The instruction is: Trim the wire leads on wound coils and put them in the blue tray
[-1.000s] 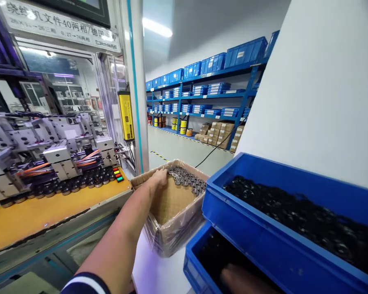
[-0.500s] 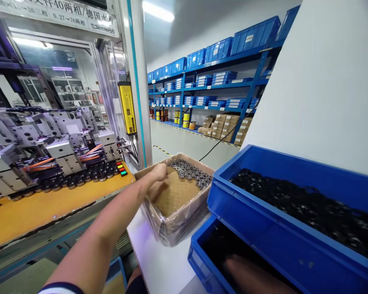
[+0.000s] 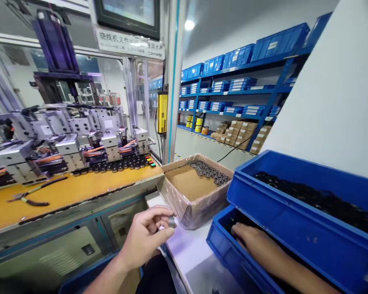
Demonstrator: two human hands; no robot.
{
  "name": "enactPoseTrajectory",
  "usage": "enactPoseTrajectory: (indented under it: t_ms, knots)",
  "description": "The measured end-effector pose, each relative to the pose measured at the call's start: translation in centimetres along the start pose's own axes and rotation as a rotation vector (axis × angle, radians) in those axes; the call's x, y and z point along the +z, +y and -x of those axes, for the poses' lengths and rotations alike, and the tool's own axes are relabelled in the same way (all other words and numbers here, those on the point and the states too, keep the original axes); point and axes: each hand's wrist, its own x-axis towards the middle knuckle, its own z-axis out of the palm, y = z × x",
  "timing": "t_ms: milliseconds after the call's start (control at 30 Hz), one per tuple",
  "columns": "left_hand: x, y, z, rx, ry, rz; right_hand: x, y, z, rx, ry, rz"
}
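**Slip and snag risks at lower centre**

At lower centre, the left hand (image 3: 145, 232) pinches a small grey part (image 3: 171, 222) narrowly between thumb and fingers. That fingertip hold looks slight, so the part could slip; it appears close to the left edge of the white surface (image 3: 191, 247), and a drop could roll off there. Towards lower right, the right hand (image 3: 247, 237) is inside the lower bin (image 3: 228, 259); its fingertips are partly hidden, so I cannot tell whether they hold anything. The upper bin (image 3: 272, 216) overhangs that opening, and lifting straight up could catch the hand on its wall. The box (image 3: 199, 212) at centre stands just beyond the part, so a careless forward move could bump its plastic-wrapped corner.
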Motion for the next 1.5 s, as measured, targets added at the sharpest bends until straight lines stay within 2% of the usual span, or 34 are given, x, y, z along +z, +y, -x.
enactPoseTrajectory:
  t_ms: [67, 100, 167, 233, 333, 400, 533, 667, 767, 933, 1133, 1300, 1500]
  knots:
    - [-0.1, 0.8, 1.6, 0.0, -0.004, 0.055, -1.5, -2.1, -0.3, -0.045, 0.1, 0.033]
    - [-0.1, 1.3, 2.1, 0.007, -0.008, 0.073, -2.2, -3.6, -0.3, -0.116, 0.181, 0.014]
    - [0.1, 2.0, 2.9, 0.013, -0.026, 0.114, -3.5, -7.4, 0.1, -0.339, 0.365, -0.087]
    - [0.5, 2.4, 3.5, -0.009, -0.049, 0.165, -4.2, -11.3, 0.9, -0.548, 0.464, -0.231]
    - [1.4, 2.0, 4.4, -0.103, -0.081, 0.267, -4.1, -15.4, 2.5, -0.685, 0.442, -0.428]
    - [2.0, 1.6, 4.9, -0.181, -0.086, 0.341, -3.5, -16.5, 3.3, -0.699, 0.39, -0.524]
    - [3.1, 1.1, 5.4, -0.255, -0.079, 0.386, -2.6, -16.3, 4.2, -0.707, 0.342, -0.6]
    - [3.9, 0.9, 5.2, -0.28, -0.094, 0.39, -2.2, -15.8, 4.4, -0.703, 0.409, -0.586]
    - [4.2, 0.7, 5.1, -0.234, -0.097, 0.383, -2.3, -15.6, 4.4, -0.728, 0.479, -0.527]
    - [4.3, 0.7, 5.1, -0.15, -0.082, 0.312, -2.4, -15.3, 4.2, -0.834, 0.488, -0.466]
    - [4.2, 0.7, 5.2, -0.13, -0.094, 0.304, -1.6, -15.1, 3.8, -0.889, 0.635, -0.305]
    - [4.2, 0.0, 5.4, -0.159, -0.073, 0.362, -1.6, -14.9, 3.7, -0.92, 0.62, -0.268]
    - [4.2, -0.1, 5.5, -0.176, -0.088, 0.434, -1.9, -15.1, 3.9, -0.885, 0.584, -0.246]
